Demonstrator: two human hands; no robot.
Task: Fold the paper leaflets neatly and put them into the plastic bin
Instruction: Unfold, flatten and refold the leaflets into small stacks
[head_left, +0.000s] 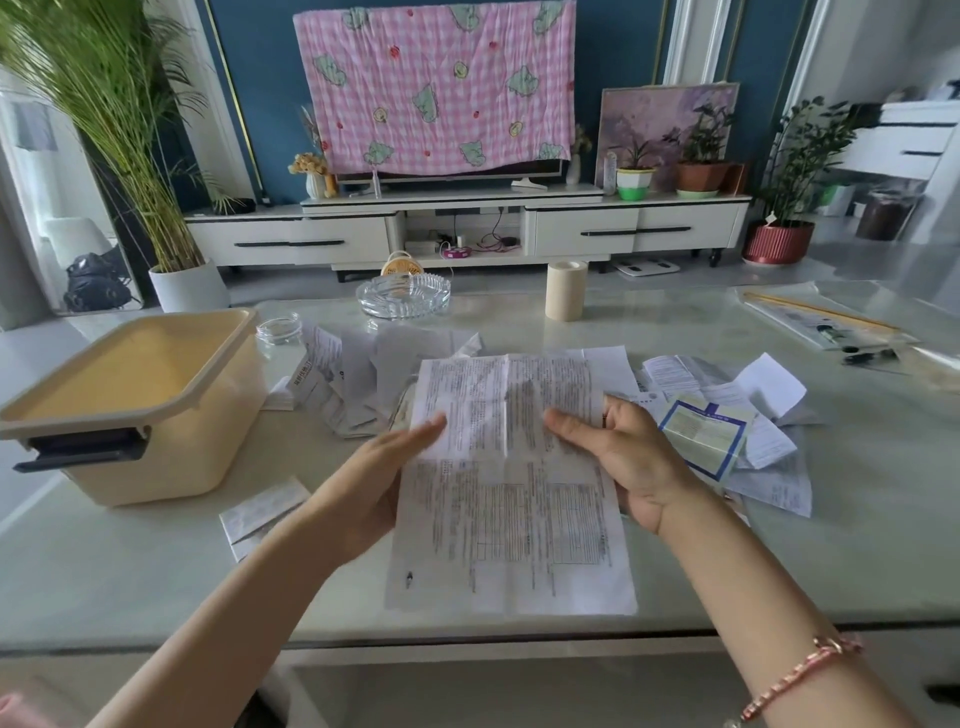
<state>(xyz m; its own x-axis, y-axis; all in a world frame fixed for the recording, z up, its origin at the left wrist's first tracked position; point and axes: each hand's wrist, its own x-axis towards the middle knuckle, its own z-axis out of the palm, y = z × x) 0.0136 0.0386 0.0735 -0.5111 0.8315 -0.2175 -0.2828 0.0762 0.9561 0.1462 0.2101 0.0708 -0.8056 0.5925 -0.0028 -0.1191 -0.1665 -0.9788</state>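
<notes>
Bin looks empty (floor partly hidden). Both hands, left and right, grip one unfolded leaflet, long axis running away from the person.

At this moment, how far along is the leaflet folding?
Barely started. The plastic bin looks empty from here. In hand: both hands, left hand and right hand, hold one large unfolded leaflet. Left: loose piles behind and right; one folded slip lies outside the bin.
</notes>
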